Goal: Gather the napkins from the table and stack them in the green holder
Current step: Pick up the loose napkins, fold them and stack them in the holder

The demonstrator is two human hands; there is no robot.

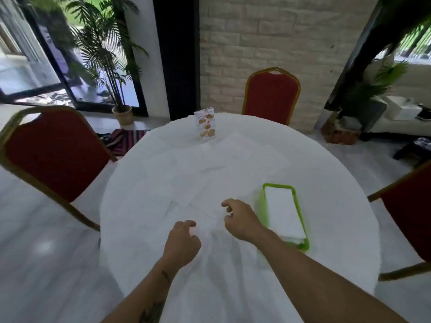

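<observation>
At lower centre, the left hand (183,238) and right hand (240,219) are seen loosely curled over faint loose napkins (186,203), nothing visibly gripped. A white stack (283,209) is already held in the green holder (300,213), right of centre; several napkins are judged left on the table (144,183).

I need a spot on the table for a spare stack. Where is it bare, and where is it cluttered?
Bare cloth shows along the left rim of the table and on the near edge between the forearms. Crowded: loose napkins, hard to tell from the cloth, spread from the menu card to both hands; the green holder fills the right side.
</observation>
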